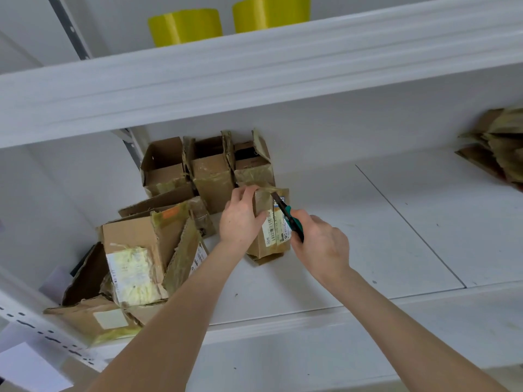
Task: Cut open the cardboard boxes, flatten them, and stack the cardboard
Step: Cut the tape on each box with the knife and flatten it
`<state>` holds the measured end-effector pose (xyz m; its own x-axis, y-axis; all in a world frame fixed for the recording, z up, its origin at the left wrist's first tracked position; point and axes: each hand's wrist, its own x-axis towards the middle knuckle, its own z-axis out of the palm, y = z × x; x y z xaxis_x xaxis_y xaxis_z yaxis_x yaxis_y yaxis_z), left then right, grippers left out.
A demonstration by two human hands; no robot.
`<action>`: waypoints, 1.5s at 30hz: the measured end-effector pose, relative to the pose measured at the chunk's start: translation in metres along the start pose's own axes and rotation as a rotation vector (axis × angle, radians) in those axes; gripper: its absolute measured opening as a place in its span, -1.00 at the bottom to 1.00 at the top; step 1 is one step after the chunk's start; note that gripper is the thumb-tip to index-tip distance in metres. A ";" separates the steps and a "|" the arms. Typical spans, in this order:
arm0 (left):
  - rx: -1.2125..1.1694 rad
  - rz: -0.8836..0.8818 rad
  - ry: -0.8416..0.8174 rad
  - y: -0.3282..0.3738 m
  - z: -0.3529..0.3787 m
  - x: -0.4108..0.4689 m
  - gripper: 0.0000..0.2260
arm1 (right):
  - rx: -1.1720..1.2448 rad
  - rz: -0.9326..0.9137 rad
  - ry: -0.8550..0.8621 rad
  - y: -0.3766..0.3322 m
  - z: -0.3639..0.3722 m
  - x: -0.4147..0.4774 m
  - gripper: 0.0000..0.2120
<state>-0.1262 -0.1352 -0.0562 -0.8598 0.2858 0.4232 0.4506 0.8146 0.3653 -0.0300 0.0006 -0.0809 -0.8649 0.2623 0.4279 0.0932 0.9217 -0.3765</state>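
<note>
Left of centre, the opened boxes [169, 176] stand in a row. At centre, your left hand [240, 219] clamps the small taped box [271, 239] upright on the shelf [368, 222]; hold those fingers clear of the seam. Your right hand [321, 244] is wrapped round the green knife [288, 217], blade at the top tape. Cut shallow, away from your thumb. Flattened cardboard [498, 148] lies far right.
</note>
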 end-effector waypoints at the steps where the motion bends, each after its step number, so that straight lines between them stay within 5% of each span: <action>1: 0.005 -0.008 0.002 0.000 0.000 0.000 -0.49 | -0.017 0.005 -0.013 0.001 0.001 -0.001 -0.67; 14: -0.052 -0.095 0.005 -0.011 0.002 0.000 -0.49 | -0.031 -0.063 -0.233 0.002 0.010 -0.020 -0.68; 21: -0.069 -0.221 -0.014 -0.029 -0.004 0.006 -0.51 | 0.044 0.047 -0.359 0.012 0.020 -0.045 -0.66; 23: -0.046 -0.228 0.008 -0.030 -0.005 0.008 -0.51 | 0.216 0.172 -0.321 0.018 0.022 -0.048 -0.61; 25: -0.034 -0.226 0.022 -0.026 -0.004 0.008 -0.51 | 0.638 0.417 -0.259 0.021 0.026 -0.050 -0.63; 29: 0.015 -0.211 0.025 -0.016 -0.006 0.006 -0.56 | 1.312 0.858 -0.291 0.019 0.027 -0.032 -0.90; 32: 0.063 -0.139 0.066 -0.011 -0.012 0.001 -0.62 | 1.527 0.938 -0.422 0.005 0.028 -0.021 -0.97; 35: 0.026 -0.086 0.139 -0.008 -0.018 -0.007 -0.64 | 1.724 0.884 -0.288 -0.009 0.023 -0.002 -0.95; 40: 0.118 -0.061 0.176 -0.003 -0.013 -0.024 -0.63 | 1.516 0.665 -0.147 -0.027 -0.003 0.041 -0.92; 45: 0.194 -0.197 0.125 -0.022 -0.022 -0.018 -0.67 | 1.288 0.930 -0.241 -0.010 0.013 0.025 -0.89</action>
<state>-0.1157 -0.1698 -0.0532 -0.8841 0.0583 0.4636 0.2137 0.9328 0.2901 -0.0593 -0.0059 -0.0774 -0.8132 0.4035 -0.4193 0.2557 -0.3994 -0.8804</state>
